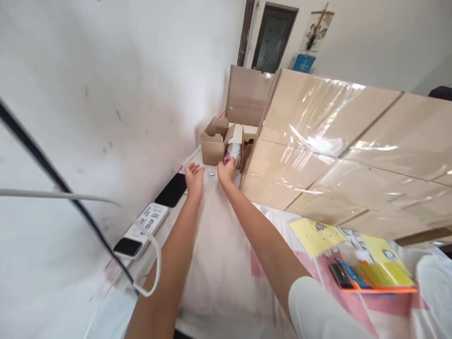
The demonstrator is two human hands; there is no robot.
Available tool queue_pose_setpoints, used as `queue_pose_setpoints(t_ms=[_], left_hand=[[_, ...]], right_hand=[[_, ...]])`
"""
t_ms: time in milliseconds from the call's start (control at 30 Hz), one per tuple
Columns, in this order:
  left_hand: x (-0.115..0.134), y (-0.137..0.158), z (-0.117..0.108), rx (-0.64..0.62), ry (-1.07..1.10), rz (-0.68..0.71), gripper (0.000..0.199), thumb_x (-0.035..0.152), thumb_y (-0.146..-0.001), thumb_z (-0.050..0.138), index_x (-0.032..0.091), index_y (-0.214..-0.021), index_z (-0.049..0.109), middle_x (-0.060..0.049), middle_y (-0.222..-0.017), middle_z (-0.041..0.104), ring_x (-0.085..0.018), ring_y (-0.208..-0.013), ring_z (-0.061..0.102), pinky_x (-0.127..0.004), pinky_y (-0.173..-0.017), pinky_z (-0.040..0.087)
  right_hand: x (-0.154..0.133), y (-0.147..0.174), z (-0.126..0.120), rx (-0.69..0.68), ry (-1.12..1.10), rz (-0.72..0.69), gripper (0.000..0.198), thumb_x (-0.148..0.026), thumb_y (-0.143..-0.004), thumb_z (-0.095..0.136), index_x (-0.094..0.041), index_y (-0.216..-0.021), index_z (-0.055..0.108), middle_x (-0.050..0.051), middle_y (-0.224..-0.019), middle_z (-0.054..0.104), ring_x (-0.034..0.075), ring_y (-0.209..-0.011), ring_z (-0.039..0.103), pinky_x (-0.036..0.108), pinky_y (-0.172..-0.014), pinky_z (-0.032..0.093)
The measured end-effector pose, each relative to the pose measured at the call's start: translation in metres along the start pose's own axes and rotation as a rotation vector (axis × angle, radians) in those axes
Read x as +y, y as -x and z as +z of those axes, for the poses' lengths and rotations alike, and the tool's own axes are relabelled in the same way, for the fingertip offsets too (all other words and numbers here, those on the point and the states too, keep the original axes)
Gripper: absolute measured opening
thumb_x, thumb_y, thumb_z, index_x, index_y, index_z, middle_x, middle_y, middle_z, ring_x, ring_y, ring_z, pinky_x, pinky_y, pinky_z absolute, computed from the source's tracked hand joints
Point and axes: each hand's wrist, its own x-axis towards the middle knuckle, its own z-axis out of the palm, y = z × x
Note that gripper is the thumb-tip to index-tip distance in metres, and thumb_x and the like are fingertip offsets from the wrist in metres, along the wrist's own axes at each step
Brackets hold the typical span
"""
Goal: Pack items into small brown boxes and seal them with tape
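Near the far end of the bed-like surface, my right hand (227, 170) grips the near end of a white packet with a pink and grey print (233, 151). The packet lies between the walls of small brown cardboard boxes, one of them an open-topped box (213, 149) at its left. To the left, my left hand (194, 178) hovers with loosely bent fingers and nothing in it. It is beside a black phone (172, 190). A tiny white piece (211, 173) lies between the two hands.
A white power bank (152, 217) with a cable (155, 278) lies along the left wall. Film-wrapped cartons (318, 136) form a high barrier on the right. An upright cardboard flap (249, 94) stands behind. Colourful flat items (374, 277) lie at the lower right.
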Motion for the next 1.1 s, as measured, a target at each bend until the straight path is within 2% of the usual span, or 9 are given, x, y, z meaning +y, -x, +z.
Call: queue_pose_setpoints(t_ms=[133, 200, 267, 333, 400, 600, 733, 900, 1100], left_hand=[[-0.033, -0.062, 0.049, 0.024, 0.021, 0.019, 0.061, 0.019, -0.079, 0.072, 0.016, -0.134, 0.046, -0.021, -0.15, 0.047, -0.026, -0.142, 0.046, -0.041, -0.12, 0.035], [-0.048, -0.085, 0.067, -0.02, 0.04, 0.024, 0.072, 0.024, -0.08, 0.075, 0.019, -0.143, 0.042, -0.019, -0.156, 0.042, -0.025, -0.147, 0.041, -0.04, -0.122, 0.033], [-0.062, -0.103, 0.075, -0.12, 0.05, 0.086, 0.072, 0.033, -0.084, 0.074, 0.02, -0.147, 0.042, -0.015, -0.157, 0.044, -0.024, -0.145, 0.043, -0.038, -0.121, 0.035], [-0.075, -0.116, 0.073, -0.213, 0.036, 0.182, 0.062, 0.046, -0.09, 0.066, 0.02, -0.144, 0.051, -0.013, -0.153, 0.051, -0.024, -0.143, 0.047, -0.037, -0.121, 0.035], [-0.083, -0.123, 0.066, -0.249, 0.015, 0.236, 0.058, 0.056, -0.094, 0.057, 0.018, -0.138, 0.06, -0.013, -0.148, 0.057, -0.025, -0.141, 0.049, -0.038, -0.121, 0.034], [-0.085, -0.123, 0.055, -0.218, -0.005, 0.213, 0.058, 0.061, -0.095, 0.054, 0.018, -0.133, 0.066, -0.013, -0.139, 0.064, -0.026, -0.135, 0.055, -0.04, -0.118, 0.038], [-0.081, -0.12, 0.055, -0.147, -0.004, 0.243, 0.054, 0.059, -0.096, 0.053, 0.018, -0.127, 0.069, -0.013, -0.133, 0.067, -0.025, -0.132, 0.056, -0.041, -0.118, 0.039], [-0.08, -0.118, 0.051, -0.118, -0.012, 0.256, 0.051, 0.061, -0.093, 0.055, 0.018, -0.116, 0.071, -0.011, -0.121, 0.071, -0.023, -0.127, 0.059, -0.038, -0.115, 0.041], [-0.079, -0.116, 0.048, -0.097, -0.034, 0.294, 0.048, 0.06, -0.095, 0.052, 0.018, -0.111, 0.069, -0.011, -0.115, 0.071, -0.022, -0.116, 0.063, -0.035, -0.106, 0.047]], right_hand=[[0.013, -0.025, 0.015, 0.143, 0.005, 0.162, 0.073, -0.023, -0.08, 0.05, -0.009, -0.15, 0.035, 0.025, -0.158, 0.033, 0.036, -0.146, 0.03, 0.059, -0.118, 0.024], [0.023, -0.03, 0.02, 0.2, 0.038, 0.208, 0.072, -0.026, -0.08, 0.052, -0.013, -0.149, 0.039, 0.022, -0.158, 0.035, 0.04, -0.143, 0.032, 0.063, -0.114, 0.027], [0.034, -0.032, 0.023, 0.265, 0.102, 0.205, 0.07, -0.028, -0.08, 0.054, -0.018, -0.148, 0.041, 0.019, -0.155, 0.039, 0.041, -0.14, 0.035, 0.064, -0.112, 0.028], [0.044, -0.035, 0.024, 0.314, 0.155, 0.154, 0.067, -0.027, -0.082, 0.054, -0.018, -0.147, 0.044, 0.019, -0.15, 0.044, 0.039, -0.138, 0.038, 0.059, -0.114, 0.028], [0.051, -0.039, 0.024, 0.33, 0.138, 0.122, 0.06, -0.024, -0.084, 0.051, -0.014, -0.143, 0.047, 0.021, -0.145, 0.047, 0.034, -0.135, 0.043, 0.051, -0.115, 0.031], [0.059, -0.048, 0.022, 0.357, -0.05, 0.308, 0.042, -0.021, -0.086, 0.051, -0.009, -0.127, 0.054, 0.022, -0.125, 0.061, 0.028, -0.119, 0.059, 0.041, -0.104, 0.045], [0.06, -0.046, 0.023, 0.313, -0.134, 0.33, 0.037, -0.02, -0.086, 0.05, -0.01, -0.121, 0.055, 0.02, -0.116, 0.068, 0.025, -0.105, 0.066, 0.037, -0.095, 0.05], [0.059, -0.043, 0.023, 0.288, -0.168, 0.306, 0.051, -0.018, -0.082, 0.047, -0.012, -0.133, 0.046, 0.017, -0.116, 0.068, 0.024, -0.107, 0.066, 0.038, -0.097, 0.049], [0.052, -0.044, 0.024, 0.277, -0.168, 0.272, 0.039, -0.016, -0.082, 0.04, -0.015, -0.119, 0.05, 0.016, -0.114, 0.063, 0.023, -0.106, 0.063, 0.035, -0.096, 0.049]])
